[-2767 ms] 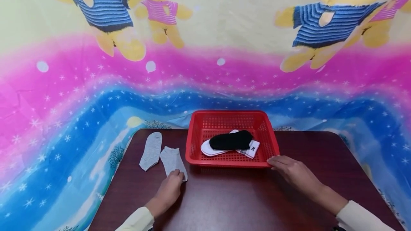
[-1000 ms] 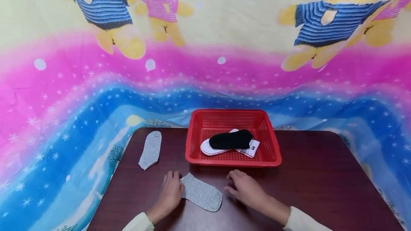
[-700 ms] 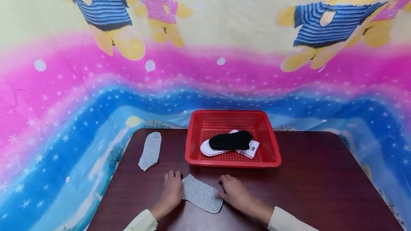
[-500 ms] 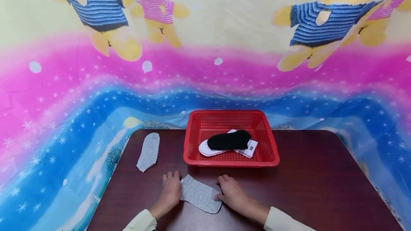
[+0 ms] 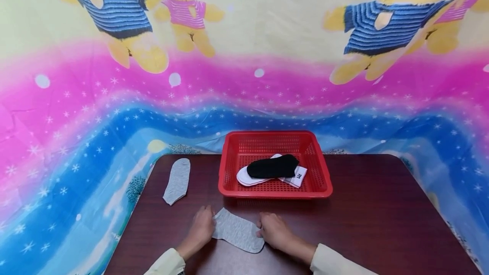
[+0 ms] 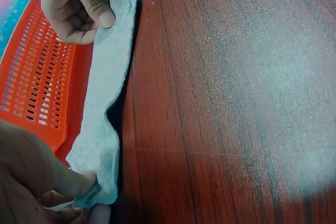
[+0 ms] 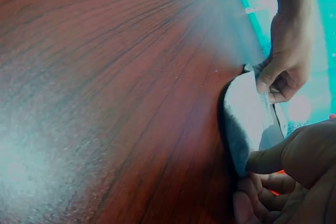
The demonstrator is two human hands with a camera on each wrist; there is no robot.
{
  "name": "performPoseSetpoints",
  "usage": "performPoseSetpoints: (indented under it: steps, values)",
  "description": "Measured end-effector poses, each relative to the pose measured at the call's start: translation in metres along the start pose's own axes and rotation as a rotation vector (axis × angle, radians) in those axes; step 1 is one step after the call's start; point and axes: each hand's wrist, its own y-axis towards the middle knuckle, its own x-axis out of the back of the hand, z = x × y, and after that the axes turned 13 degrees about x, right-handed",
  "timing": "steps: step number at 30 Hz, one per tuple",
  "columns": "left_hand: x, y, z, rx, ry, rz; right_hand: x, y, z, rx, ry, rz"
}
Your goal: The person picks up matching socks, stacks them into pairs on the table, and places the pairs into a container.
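A light grey ankle sock (image 5: 238,231) lies flat near the table's front, between both hands. My left hand (image 5: 202,225) pinches its cuff end between thumb and fingers; the left wrist view shows the ribbed cuff (image 6: 107,166) bunched there. At the toe end my right hand (image 5: 276,230) pinches the edge, thumb on top, as the right wrist view shows the right thumb (image 7: 268,160) pressed on the fabric. A second grey sock (image 5: 178,180) lies by itself at the table's left. In the red basket (image 5: 275,193), a black sock (image 5: 272,167) rests across white socks (image 5: 250,176).
The red perforated basket stands at the back middle of the dark wooden table (image 5: 374,207), just beyond the hands. Behind the table hangs a cloth (image 5: 259,92) printed with bears and snowflakes.
The grey sock came from beside the basket to the front, turned sideways. My right hand left the basket's corner and took hold of the toe end; my left fingers curled in on the cuff.
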Motion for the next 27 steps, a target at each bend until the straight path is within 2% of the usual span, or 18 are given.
performPoseSetpoints:
  steps: [5,11,17,20,27]
  values:
    - [0.004,0.000,0.000,0.021,-0.028,0.055,0.005,0.002,-0.001,-0.023,0.064,0.053]
    - [0.010,0.002,0.000,0.042,-0.108,0.113,0.017,0.003,-0.001,-0.116,0.245,0.064]
    - [0.017,0.004,-0.008,0.089,-0.286,0.202,0.030,0.005,-0.004,-0.249,0.411,0.025]
    - [0.020,0.002,-0.015,0.115,-0.376,0.246,0.037,0.003,-0.006,-0.287,0.509,0.002]
    - [0.023,-0.004,-0.026,0.147,-0.657,0.434,0.050,-0.008,-0.014,-0.354,0.780,-0.027]
